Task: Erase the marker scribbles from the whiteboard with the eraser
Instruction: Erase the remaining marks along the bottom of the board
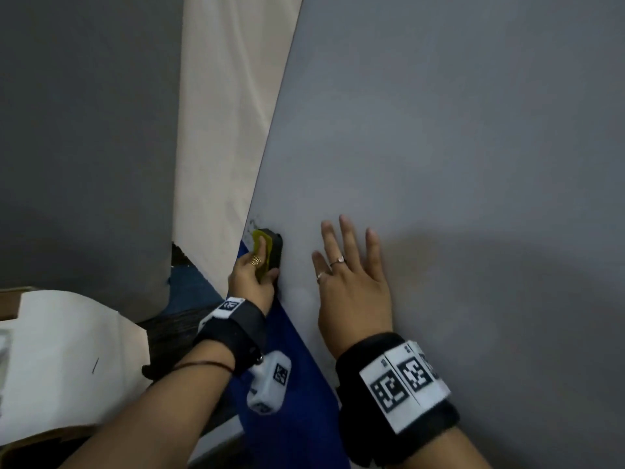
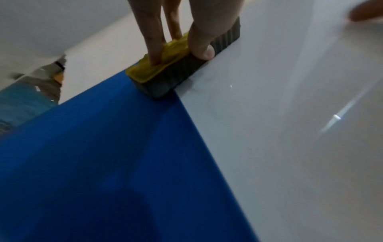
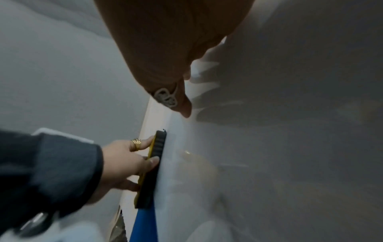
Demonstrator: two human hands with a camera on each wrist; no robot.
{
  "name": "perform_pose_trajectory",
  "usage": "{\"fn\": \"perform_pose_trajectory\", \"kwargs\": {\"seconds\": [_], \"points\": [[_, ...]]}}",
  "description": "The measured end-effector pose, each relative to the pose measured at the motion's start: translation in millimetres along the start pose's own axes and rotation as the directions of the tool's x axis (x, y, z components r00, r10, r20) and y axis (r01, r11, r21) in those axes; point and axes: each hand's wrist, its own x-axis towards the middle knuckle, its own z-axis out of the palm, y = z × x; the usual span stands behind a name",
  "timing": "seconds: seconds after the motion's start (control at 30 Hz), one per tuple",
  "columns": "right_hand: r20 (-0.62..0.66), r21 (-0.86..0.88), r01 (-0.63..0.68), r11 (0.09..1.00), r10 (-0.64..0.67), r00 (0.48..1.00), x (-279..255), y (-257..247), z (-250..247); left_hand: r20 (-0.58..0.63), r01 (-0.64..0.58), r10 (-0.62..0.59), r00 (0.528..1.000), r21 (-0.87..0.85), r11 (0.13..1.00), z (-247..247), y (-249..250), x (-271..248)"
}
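Note:
The whiteboard (image 1: 439,147) fills the right of the head view, grey-white and leaning. My left hand (image 1: 252,277) grips the eraser (image 1: 270,252), yellow-backed with a dark felt pad, and presses it to the board's left edge. A few faint marker specks (image 1: 252,225) sit just above the eraser. In the left wrist view my fingers (image 2: 154,41) lie on the eraser's (image 2: 163,72) yellow back and the thumb clamps its side. My right hand (image 1: 351,275) lies flat on the board with fingers spread, to the right of the eraser (image 3: 152,168).
A blue surface (image 1: 291,384) runs along the board's lower left edge. A cream wall strip (image 1: 223,130) and a grey panel (image 1: 84,130) stand to the left. White paper or card (image 1: 67,360) lies at the lower left.

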Motion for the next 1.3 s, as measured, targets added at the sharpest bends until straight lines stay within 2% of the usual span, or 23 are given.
{"fn": "perform_pose_trajectory", "kwargs": {"seconds": [0.1,0.2,0.27,0.33,0.43,0.47,0.53,0.63,0.73,0.83,0.93,1.07,1.17,1.3], "points": [[-0.042,-0.025,0.016,1.0,-0.018,0.999,1.1,1.4,8.3,-0.029,0.047,-0.045,0.999,0.089,0.995,-3.8,-3.5,39.9],[-0.103,-0.037,-0.01,0.999,0.006,0.995,3.6,-2.3,14.4,-0.056,0.058,-0.051,0.997,0.136,0.989,-4.3,-4.2,49.5],[-0.166,-0.047,-0.085,0.995,0.076,0.983,4.6,-5.4,16.5,-0.048,0.009,-0.006,0.999,0.068,0.998,-1.1,-6.4,35.8],[-0.223,-0.019,-0.141,0.99,0.133,0.966,9.4,-10.9,21.3,-0.019,-0.095,0.094,0.995,-0.039,0.995,2.3,-11.1,14.3],[-0.298,0.053,-0.142,0.988,0.152,0.942,15.2,-16.4,28.0,-0.035,-0.247,0.245,0.969,-0.063,0.967,6.2,-17.1,-3.8],[-0.316,0.067,-0.144,0.987,0.158,0.936,16.0,-17.5,30.7,-0.054,-0.263,0.259,0.964,-0.066,0.963,6.9,-17.3,-2.2],[-0.336,0.09,-0.148,0.985,0.17,0.926,15.9,-17.2,34.3,-0.067,-0.208,0.203,0.977,-0.073,0.975,7.1,-16.6,12.0],[-0.339,0.101,-0.139,0.985,0.166,0.926,15.2,-14.9,38.4,-0.054,-0.031,0.029,0.998,-0.034,0.999,1.0,-15.2,51.0],[-0.33,0.079,-0.155,0.985,0.172,0.928,15.0,-14.8,37.8,-0.057,0.014,-0.009,0.998,0.074,0.997,-7.2,-13.0,82.8],[-0.308,0.069,-0.159,0.985,0.172,0.936,15.5,-15.9,37.4,-0.061,0.034,-0.028,0.998,0.1,0.994,-10.9,-13.1,90.2],[-0.321,0.066,-0.169,0.983,0.182,0.93,15.6,-16.0,38.4,-0.01,-0.005,0.006,1.0,0.081,0.997,-12.2,-15.9,75.5],[-0.292,0.038,-0.191,0.981,0.193,0.937,16.0,-18.1,36.3,0.057,-0.159,0.162,0.985,-0.047,0.986,-8.8,-22.9,41.3],[-0.239,-0.023,-0.186,0.982,0.175,0.955,13.4,-17.0,34.3,0.04,-0.247,0.249,0.968,-0.066,0.967,-3.8,-32.4,34.2],[-0.168,-0.125,-0.16,0.979,0.138,0.976,7.4,-13.0,26.1,0.003,-0.164,0.164,0.986,-0.022,0.986,-4.3,-26.0,55.9]]}}
